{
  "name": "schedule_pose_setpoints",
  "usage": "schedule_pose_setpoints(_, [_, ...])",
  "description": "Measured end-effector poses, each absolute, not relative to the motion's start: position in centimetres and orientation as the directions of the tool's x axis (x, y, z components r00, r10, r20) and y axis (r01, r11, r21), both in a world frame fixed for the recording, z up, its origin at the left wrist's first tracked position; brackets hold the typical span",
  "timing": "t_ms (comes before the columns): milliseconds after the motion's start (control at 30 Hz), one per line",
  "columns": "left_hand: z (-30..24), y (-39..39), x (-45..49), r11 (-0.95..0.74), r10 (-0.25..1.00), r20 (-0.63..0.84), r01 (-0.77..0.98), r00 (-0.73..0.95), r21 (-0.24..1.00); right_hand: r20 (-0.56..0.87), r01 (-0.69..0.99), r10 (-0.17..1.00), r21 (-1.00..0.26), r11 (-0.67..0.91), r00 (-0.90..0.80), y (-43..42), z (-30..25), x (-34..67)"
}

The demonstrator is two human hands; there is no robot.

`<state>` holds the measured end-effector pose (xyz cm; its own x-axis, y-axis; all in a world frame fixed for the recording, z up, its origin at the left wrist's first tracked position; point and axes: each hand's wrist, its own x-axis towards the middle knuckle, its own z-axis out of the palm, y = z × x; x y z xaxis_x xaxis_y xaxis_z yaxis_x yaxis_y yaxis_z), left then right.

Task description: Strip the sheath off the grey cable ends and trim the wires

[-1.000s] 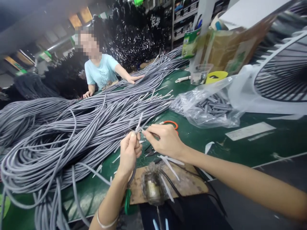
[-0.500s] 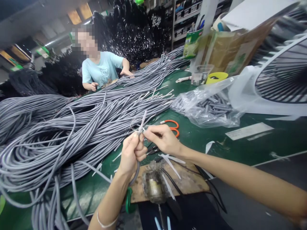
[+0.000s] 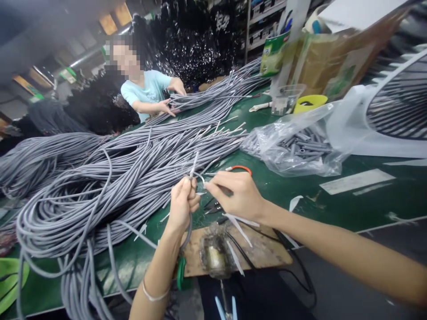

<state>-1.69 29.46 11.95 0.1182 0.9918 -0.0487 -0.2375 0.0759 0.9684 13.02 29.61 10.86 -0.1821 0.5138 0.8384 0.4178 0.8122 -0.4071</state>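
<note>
Fingers [image 3: 185, 187] of the left hand [image 3: 180, 208] curl tightly round a grey cable [image 3: 190, 232] near its end, the thumb pressed along it; those of the right hand [image 3: 242, 193] pinch a thin pale strand [image 3: 201, 176] that arcs out from that end. The gripped end is above the tabletop [image 3: 276, 191], in front of the big bundle of grey cables [image 3: 100, 191]. Its long axis runs roughly upright through the fist: a whitish tip [image 3: 195, 163] points up and away, leaning slightly right, while the jacketed length drops below and seems to bend behind the left forearm. The cable is probably light, bendy but springy, and not very slippery; the jacket just below the bared end looks the surest hold. The strand looks soft and fragile, so a light pinch near its end suits it.
</note>
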Motion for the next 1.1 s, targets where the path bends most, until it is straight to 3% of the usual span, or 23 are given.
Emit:
schedule_pose_setpoints(100, [12.5,28.8,-1.4,0.101,0.975,-0.032,-0.314,0.219,0.944,0.778,0.476,0.605,-0.473,0.741,-0.169,30.6,10.7,13.1])
schedule_pose_setpoints(233, [12.5,28.5,-1.2,0.132,0.961,-0.037,-0.335,0.275,0.933,0.754,0.452,0.634,-0.512,0.730,-0.170,30.7,10.8,12.9])
schedule_pose_setpoints(600, [11.6,28.3,-0.7,0.063,0.970,-0.001,-0.249,0.243,0.967,0.738,0.408,0.651,-0.547,0.731,-0.177,30.3,10.9,13.0])
schedule_pose_setpoints(800, [10.9,29.5,-1.0,0.101,0.992,-0.081,-0.240,0.094,0.965,0.888,0.290,0.365,-0.284,0.914,-0.280,28.9,10.9,12.9])
schedule_pose_setpoints(967, [11.7,29.0,-1.4,0.135,0.974,-0.063,-0.337,0.216,0.932,0.775,0.445,0.608,-0.490,0.750,-0.172,29.8,10.3,12.8])
schedule_pose_setpoints(1100, [12.2,28.2,-1.3,0.146,0.964,-0.052,-0.357,0.261,0.922,0.723,0.432,0.670,-0.557,0.709,-0.168,30.5,10.2,12.8])
